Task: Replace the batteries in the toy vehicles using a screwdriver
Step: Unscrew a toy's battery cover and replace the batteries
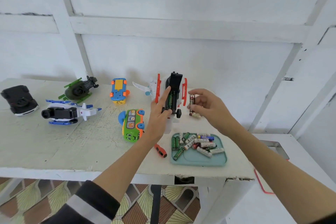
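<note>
A white and orange toy helicopter [175,85] lies belly-up at the back of the table, its black battery compartment open with a green battery [170,100] inside. My left hand [160,112] holds the toy, forefinger stretched along the compartment and thumb at its lower end. My right hand [205,105] pinches a dark red battery [192,99] just right of the toy. Another battery [195,115] lies under that hand. An orange-handled screwdriver [161,151] lies by my left wrist.
A teal tray [203,161] with several batteries stands at the front right. A green toy bus [132,125], a blue and yellow car [118,90], a green helicopter [80,89], a blue and white helicopter [69,112] and a black car [19,100] lie to the left.
</note>
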{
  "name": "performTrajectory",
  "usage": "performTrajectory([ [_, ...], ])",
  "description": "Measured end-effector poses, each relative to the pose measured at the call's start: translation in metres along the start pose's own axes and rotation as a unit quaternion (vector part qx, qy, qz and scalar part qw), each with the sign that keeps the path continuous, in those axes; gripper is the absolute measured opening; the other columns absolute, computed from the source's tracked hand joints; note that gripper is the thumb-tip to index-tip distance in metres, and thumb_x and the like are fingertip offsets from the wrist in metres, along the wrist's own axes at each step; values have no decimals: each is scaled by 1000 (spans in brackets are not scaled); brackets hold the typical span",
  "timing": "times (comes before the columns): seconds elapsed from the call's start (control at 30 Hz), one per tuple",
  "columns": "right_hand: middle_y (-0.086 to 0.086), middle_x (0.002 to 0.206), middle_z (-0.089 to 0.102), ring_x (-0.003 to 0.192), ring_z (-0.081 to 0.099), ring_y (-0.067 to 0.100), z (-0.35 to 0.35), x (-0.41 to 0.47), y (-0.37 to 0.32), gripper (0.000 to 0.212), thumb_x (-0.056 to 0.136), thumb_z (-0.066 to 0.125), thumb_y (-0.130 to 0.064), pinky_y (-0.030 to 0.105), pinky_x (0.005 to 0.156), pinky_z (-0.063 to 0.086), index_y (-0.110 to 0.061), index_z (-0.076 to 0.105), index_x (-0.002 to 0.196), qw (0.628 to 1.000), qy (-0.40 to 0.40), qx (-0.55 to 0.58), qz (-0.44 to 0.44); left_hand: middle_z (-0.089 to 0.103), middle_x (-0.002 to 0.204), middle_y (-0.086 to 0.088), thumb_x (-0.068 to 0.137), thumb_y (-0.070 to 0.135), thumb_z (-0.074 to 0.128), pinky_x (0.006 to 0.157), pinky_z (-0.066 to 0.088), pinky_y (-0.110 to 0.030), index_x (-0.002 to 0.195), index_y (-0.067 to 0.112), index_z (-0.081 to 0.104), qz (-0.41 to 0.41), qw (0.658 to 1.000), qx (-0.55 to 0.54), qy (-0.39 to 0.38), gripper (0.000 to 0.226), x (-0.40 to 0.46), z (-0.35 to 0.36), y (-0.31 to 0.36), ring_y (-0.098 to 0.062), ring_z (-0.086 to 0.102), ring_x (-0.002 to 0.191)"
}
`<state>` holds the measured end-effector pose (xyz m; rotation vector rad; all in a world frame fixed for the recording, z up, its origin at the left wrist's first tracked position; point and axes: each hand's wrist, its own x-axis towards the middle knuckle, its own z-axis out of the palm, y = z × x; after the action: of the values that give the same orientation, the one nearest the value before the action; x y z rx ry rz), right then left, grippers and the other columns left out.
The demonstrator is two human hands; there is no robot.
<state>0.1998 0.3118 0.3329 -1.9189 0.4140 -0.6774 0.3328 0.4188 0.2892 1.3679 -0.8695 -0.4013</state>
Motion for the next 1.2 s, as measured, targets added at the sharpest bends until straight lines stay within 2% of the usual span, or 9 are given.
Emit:
performTrajectory([
  [0.23,15,84,68,73,67,25,17,24,-6,16,79,67,2,29,69,55,-1,60,93,997,58,8,-40,36,121,-8,91,-13,37,79,42,-6,135,47,36,1,1000,-7,-5,74,3,6,0,13,52,79],
  [0.37,7,80,60,69,59,23,24,32,-1,14,76,67,2,22,67,51,-6,60,86,979,60,-156,-115,36,123,-9,91,-14,36,79,42,-6,138,43,33,4,1000,-14,-10,74,3,9,0,13,53,77],
  [0.5,-3,72,52,57,44,6,25,38,2,13,74,62,2,14,57,39,-3,61,86,938,21,-286,-195,36,126,-14,91,-14,35,80,43,-6,138,43,33,-1,1000,-18,-15,73,5,10,0,15,54,81],
  [0.6,0,69,54,59,45,16,24,41,5,13,78,58,-1,31,56,42,-6,64,88,924,-3,-334,-186,35,132,-20,91,-15,34,80,42,-5,140,40,30,2,1000,-10,-20,74,5,10,-3,18,52,83],
  [0.77,3,82,59,61,43,3,21,44,5,19,85,59,-5,10,61,32,-7,69,100,921,-72,-339,-181,35,133,-19,90,-16,35,79,43,-7,141,39,30,3,1000,-14,-20,75,7,7,-7,19,52,83],
  [0.9,6,91,59,68,42,-2,18,41,-2,25,92,51,-11,5,65,32,-8,64,113,913,-137,-351,-153,35,125,-12,92,-14,36,81,46,-8,137,44,29,-2,1000,-13,-13,74,9,5,-9,18,53,82],
  [1.03,12,103,58,87,50,17,17,42,-3,30,96,44,-10,18,73,33,-7,57,123,899,-177,-384,-117,36,122,-10,92,-15,35,76,44,-7,138,42,26,-7,1000,-6,-13,74,9,5,-10,19,52,73],
  [1.13,14,119,51,108,50,27,17,42,-1,36,99,39,-14,29,92,37,-3,46,133,865,-213,-444,-98,35,121,-10,91,-14,36,76,43,-6,133,48,31,-11,1000,-3,-15,75,9,5,-11,13,52,82],
  [1.2,12,126,47,112,49,27,19,42,1,42,100,37,-17,34,95,38,-6,37,140,840,-216,-487,-102,36,124,-9,91,-13,36,78,43,-6,130,50,33,-17,1000,-2,-15,75,9,5,-13,9,51,87],
])
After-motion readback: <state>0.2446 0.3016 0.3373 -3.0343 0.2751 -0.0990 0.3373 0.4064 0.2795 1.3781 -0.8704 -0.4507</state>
